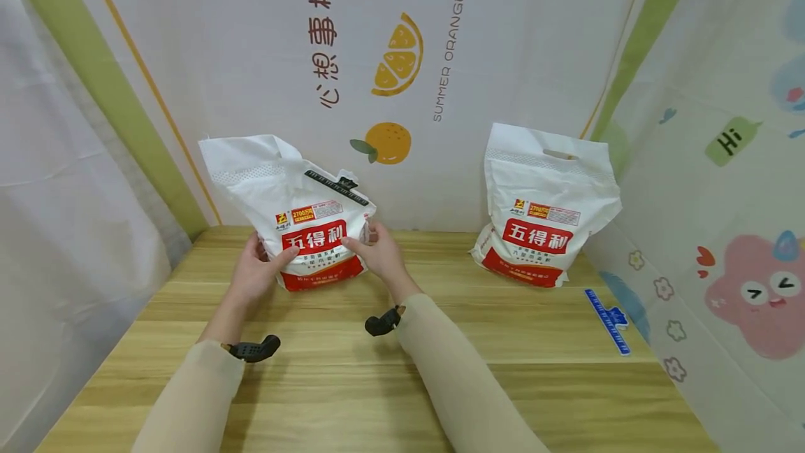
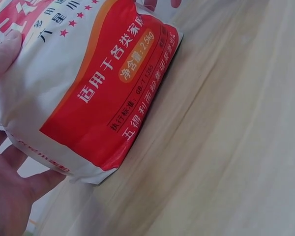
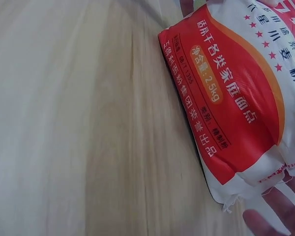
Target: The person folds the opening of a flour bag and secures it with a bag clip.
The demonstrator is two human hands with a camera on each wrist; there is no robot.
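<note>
A white and red flour bag [image 1: 321,219] stands at the back left of the table, both of my hands around it. A black bag clip [image 1: 336,187] lies slantwise across its upper right edge, and the bag's top flops to the left. My left hand [image 1: 254,275] grips the left side, its thumb on the front and its fingers round the side. On the opposite side my right hand [image 1: 385,261] holds it in the same manner. In the left wrist view the bag's lower front [image 2: 108,88] shows close to the wooden surface.
A second flour bag [image 1: 534,212], its top with the handle slot upright, stands at the back right. In front of it to the right lies a blue bag clip [image 1: 608,322]. Printed curtains [image 1: 251,54] hang behind and beside the wooden table [image 1: 339,397].
</note>
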